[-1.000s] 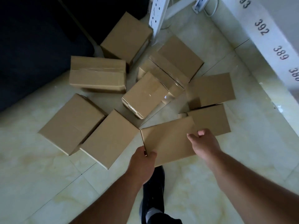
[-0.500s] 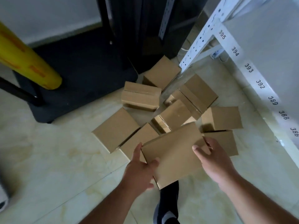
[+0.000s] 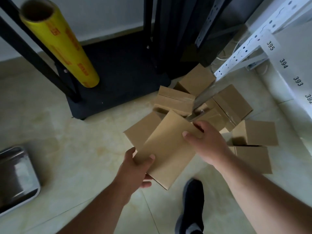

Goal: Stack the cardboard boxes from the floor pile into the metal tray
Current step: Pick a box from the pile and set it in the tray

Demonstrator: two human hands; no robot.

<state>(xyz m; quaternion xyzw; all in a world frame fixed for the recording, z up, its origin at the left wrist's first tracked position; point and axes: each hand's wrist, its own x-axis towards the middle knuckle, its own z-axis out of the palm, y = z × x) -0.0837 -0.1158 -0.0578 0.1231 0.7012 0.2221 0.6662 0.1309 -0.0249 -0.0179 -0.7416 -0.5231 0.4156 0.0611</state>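
I hold one brown cardboard box (image 3: 166, 149) in the air above the floor. My left hand (image 3: 136, 169) grips its near left corner, thumb on top and fingers underneath. My right hand (image 3: 206, 142) grips its far right edge, thumb lying across the top face. Behind and to the right, the floor pile (image 3: 219, 112) of several more cardboard boxes lies scattered on the tiles. The shiny metal tray (image 3: 16, 179) sits on the floor at the far left edge, only partly in view.
A yellow film roll (image 3: 62, 46) leans on a black stand with a dark base (image 3: 118, 78). A white perforated rack post (image 3: 239, 53) and numbered shelf edge (image 3: 297, 80) run along the right. My dark shoe (image 3: 192, 208) stands below the box. Pale tiles lie between box and tray.
The box has come up off the floor pile in both hands and swung leftward. My view has lifted and turned left, bringing the tray and yellow roll into sight.
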